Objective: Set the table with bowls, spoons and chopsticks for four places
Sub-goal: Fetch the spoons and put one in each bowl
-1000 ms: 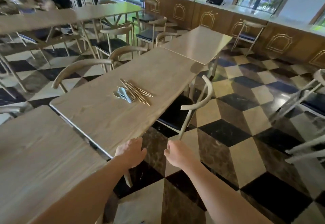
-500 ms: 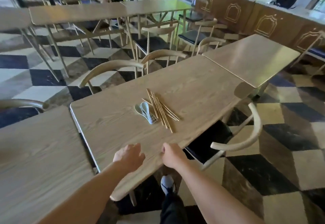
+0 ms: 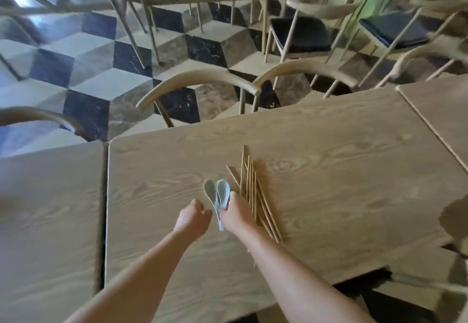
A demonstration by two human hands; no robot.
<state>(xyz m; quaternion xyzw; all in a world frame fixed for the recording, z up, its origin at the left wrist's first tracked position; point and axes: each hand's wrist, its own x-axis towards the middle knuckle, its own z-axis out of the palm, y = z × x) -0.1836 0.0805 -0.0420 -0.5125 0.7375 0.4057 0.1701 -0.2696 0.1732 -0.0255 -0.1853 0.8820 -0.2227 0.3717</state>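
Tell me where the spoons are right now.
In the head view, the spoons lie on the wooden table just left of the chopsticks, with the right hand gripping their handles and the left hand close beside.

Pretty bright daylight from up top, glare on the floor (image 3: 96,51) at upper left, chairs (image 3: 304,31) at the far edge smeared with motion blur, wide-angle bending the table (image 3: 329,170) edges.

The left forearm (image 3: 141,272) and right forearm (image 3: 286,272) are bare along their whole visible length, as are the left hand (image 3: 193,217) and right hand (image 3: 235,213).
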